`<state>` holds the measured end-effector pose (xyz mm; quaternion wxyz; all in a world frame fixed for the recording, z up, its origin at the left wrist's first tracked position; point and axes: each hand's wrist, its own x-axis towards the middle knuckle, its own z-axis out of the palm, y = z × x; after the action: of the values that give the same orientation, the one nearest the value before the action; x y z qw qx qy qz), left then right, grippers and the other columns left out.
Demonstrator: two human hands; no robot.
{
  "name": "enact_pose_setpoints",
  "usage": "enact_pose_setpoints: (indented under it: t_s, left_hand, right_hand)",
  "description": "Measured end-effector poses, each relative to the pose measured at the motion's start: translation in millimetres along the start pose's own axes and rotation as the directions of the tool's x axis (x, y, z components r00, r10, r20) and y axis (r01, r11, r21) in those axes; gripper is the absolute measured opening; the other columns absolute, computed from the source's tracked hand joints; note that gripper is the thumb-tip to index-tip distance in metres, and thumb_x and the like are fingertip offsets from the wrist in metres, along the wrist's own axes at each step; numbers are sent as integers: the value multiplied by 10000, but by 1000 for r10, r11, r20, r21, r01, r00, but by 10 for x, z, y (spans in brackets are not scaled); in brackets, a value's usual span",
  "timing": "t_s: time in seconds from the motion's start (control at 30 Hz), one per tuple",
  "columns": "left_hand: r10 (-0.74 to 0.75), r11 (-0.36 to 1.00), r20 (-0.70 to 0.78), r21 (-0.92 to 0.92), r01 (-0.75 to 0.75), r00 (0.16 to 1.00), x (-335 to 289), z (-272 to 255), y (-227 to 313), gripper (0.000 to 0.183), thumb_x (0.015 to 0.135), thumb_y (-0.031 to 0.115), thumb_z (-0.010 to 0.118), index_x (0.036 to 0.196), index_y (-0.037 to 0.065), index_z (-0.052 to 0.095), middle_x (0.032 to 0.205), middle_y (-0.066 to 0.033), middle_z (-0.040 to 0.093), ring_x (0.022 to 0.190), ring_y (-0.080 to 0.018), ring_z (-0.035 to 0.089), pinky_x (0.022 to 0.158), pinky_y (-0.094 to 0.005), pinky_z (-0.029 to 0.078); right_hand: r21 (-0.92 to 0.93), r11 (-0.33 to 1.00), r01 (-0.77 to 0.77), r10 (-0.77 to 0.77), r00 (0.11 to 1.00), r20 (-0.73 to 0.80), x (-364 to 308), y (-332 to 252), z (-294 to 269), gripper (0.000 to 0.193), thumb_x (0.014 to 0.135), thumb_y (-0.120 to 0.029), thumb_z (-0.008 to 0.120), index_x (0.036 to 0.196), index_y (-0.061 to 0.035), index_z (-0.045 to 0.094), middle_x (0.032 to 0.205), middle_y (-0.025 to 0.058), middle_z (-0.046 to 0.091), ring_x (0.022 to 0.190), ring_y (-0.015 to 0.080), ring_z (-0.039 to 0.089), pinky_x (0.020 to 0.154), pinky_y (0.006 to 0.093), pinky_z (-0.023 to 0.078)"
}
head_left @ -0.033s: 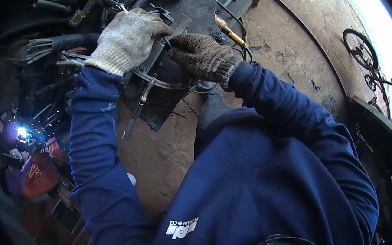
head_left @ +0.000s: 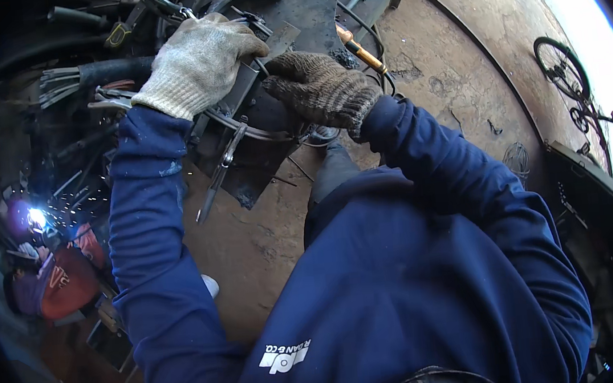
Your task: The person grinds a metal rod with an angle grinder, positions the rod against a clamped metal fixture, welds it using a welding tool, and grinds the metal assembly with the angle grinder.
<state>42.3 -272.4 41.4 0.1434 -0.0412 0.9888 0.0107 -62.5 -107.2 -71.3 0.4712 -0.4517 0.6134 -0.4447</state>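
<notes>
My left hand (head_left: 197, 62), in a pale, dirty knit glove, is closed over the work at the table's edge. Its fingertips are hidden, and so is what they grip. Close beside it, my right hand (head_left: 316, 88), in a brown knit glove, is curled round a thin metal rod (head_left: 260, 66) that shows in the gap between the hands. Beneath them runs a curved metal bar (head_left: 265, 134), with locking pliers (head_left: 223, 166) clamped on it, handles hanging toward me. A second clamp (head_left: 186, 12) stands just beyond my left hand.
Dark steel plate (head_left: 317, 19) covers the table. An electrode holder (head_left: 361, 49) with a yellow-orange handle lies to the right. Bundled rods (head_left: 59, 77) and tools crowd the left. Bright welding sparks (head_left: 37, 217) fly by a person (head_left: 63, 282) at lower left. A bicycle (head_left: 574, 88) stands far right.
Both hands keep their places and grip. The view has shifted very slightly, and the welding sparks at the left look different.
</notes>
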Motion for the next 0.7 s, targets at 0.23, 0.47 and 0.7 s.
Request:
enact_pose_setpoints:
  t_s: [0.23, 0.47, 0.7]
  left_hand:
    - [173, 984, -109, -25, -176, 979, 59, 153, -261, 311, 877, 35, 656, 1132, 180, 761, 1140, -39, 744, 1085, -258, 676, 978, -391, 539]
    - [333, 929, -147, -121, -351, 932, 64, 153, -376, 334, 875, -24, 618, 1142, 127, 749, 1124, -102, 741, 1035, -305, 685, 932, -392, 544]
    - [407, 889, -164, -154, -430, 899, 100, 161, -410, 330, 883, -32, 608, 1147, 110, 745, 1101, -112, 745, 994, -318, 690, 913, -396, 547]
  right_hand:
    - [178, 980, -91, 98, 995, -35, -278, 2, 73, 468, 970, -373, 664, 1296, -38, 645, 1196, 148, 701, 1097, 255, 668, 970, 371, 520]
    - [267, 920, -286, 285, 958, 45, -537, -116, 139, 421, 984, -279, 679, 1340, -59, 635, 1156, 91, 712, 1006, 158, 680, 896, 306, 562]
    - [179, 962, -208, 209, 978, 17, -524, 71, 234, 391, 979, -189, 701, 1351, -85, 644, 1144, 9, 719, 998, 68, 628, 857, 248, 534]
